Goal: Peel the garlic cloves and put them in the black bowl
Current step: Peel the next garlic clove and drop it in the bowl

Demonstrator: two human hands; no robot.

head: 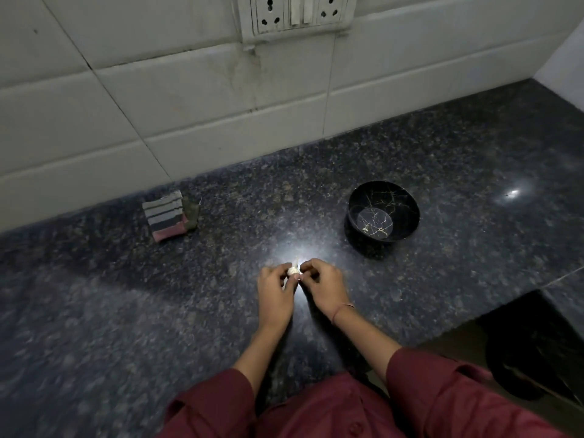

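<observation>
A small white garlic bulb (293, 271) is held just above the dark granite counter between both hands. My left hand (275, 292) grips it from the left with curled fingers. My right hand (322, 287) pinches its right side with thumb and fingertips. A thin stalk sticks up from the garlic. The black bowl (410, 213) with gold crack lines stands to the upper right of my hands, apart from them. One small pale piece (365, 229) lies on the bowl's bottom.
A folded striped cloth (167, 218) lies at the back left near the white tiled wall (189, 105). A socket panel (297, 14) is on the wall. The counter's edge drops off at the lower right, beside a dark opening (534, 343).
</observation>
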